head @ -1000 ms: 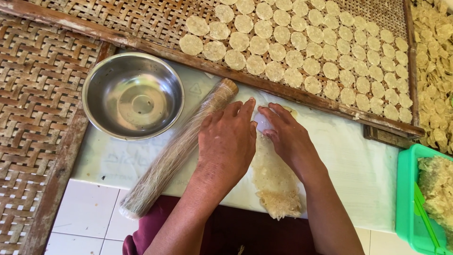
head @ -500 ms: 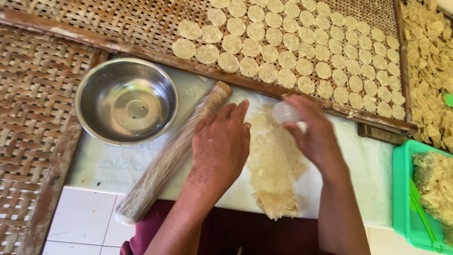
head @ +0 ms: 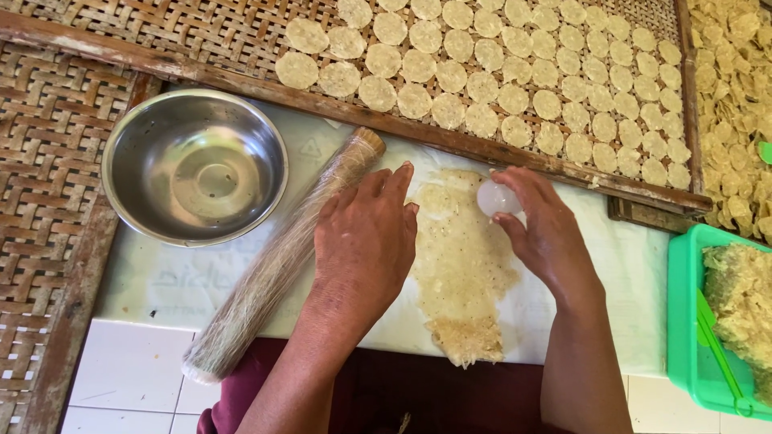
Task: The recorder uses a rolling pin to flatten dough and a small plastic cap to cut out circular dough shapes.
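A thin sheet of pale rolled dough (head: 462,265) lies on a white plastic sheet (head: 627,265) in front of me. My left hand (head: 366,241) rests flat on the dough's left edge, fingers together. My right hand (head: 539,221) holds a small clear round cutter (head: 494,198) over the dough's upper right part. A rolling pin wrapped in clear film (head: 281,257) lies diagonally just left of my left hand.
An empty steel bowl (head: 195,165) stands at the left. Behind the dough, a woven bamboo tray (head: 241,32) carries several rows of round dough discs (head: 515,72). A green tub (head: 691,321) with dough and a green tool sits at the right.
My right hand has lifted off the dough and now holds the round cutter above its upper part. My left hand stays on the dough. The view has shifted slightly.
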